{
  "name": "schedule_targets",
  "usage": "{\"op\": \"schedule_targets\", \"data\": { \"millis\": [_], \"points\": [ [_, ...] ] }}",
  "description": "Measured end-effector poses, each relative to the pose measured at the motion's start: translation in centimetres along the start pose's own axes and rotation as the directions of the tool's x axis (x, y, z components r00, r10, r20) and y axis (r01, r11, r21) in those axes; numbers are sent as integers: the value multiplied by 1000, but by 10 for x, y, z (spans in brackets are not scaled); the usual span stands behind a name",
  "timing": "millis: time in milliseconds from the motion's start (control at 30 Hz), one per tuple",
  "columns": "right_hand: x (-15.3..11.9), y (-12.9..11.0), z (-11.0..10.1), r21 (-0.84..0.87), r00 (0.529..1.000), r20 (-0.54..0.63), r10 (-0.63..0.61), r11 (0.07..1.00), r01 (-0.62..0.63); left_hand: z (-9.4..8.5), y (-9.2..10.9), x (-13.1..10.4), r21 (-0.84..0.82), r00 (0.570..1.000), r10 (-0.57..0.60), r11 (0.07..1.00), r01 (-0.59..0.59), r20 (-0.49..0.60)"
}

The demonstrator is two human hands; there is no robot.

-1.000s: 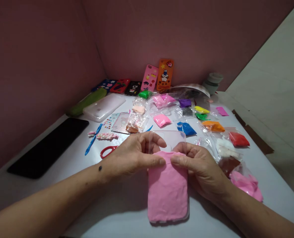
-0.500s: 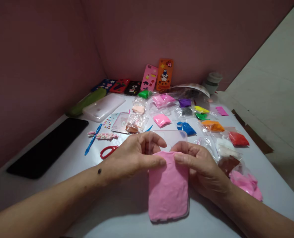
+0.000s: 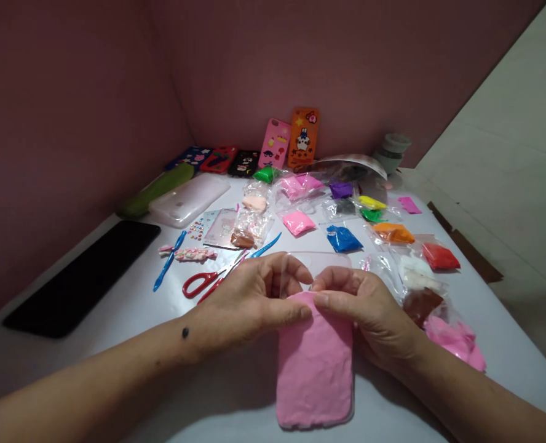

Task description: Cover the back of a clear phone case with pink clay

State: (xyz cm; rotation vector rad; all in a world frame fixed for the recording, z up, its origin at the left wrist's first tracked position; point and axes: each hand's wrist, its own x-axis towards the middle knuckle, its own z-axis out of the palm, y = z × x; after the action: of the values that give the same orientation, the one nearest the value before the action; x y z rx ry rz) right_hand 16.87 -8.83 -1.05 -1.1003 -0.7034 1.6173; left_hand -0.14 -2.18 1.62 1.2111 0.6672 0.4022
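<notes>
A clear phone case is held tilted above the white table, with a layer of pink clay spread over its lower and middle back. The top end of the case is bare and see-through. My left hand grips the left side, thumb on the clay's upper edge and fingers curled at the clear part. From the right, my right hand pinches the same upper edge between thumb and fingers. Both thumb tips lie close together. Red-handled scissors lie partly behind my left hand.
A black phone-like slab lies at left, near a blue modelling tool. Bagged clay, including blue, orange and red packs, covers the middle and right. Decorated phone cases stand against the pink wall.
The phone case has sunk slightly lower in view, and both hands with it. My right thumb has shifted left along the clay's edge. More of the scissors now shows.
</notes>
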Motion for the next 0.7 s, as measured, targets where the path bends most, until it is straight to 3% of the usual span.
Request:
{"op": "schedule_targets", "data": {
  "millis": [367,700],
  "points": [
    [0,-12,3,78,999,26,31,996,-33,-6,1,2,4,998,53,999,-53,-29],
    [1,-11,1,98,999,-29,-32,995,35,-7,1,2,-11,994,76,997,-77,-72]
  ]
}}
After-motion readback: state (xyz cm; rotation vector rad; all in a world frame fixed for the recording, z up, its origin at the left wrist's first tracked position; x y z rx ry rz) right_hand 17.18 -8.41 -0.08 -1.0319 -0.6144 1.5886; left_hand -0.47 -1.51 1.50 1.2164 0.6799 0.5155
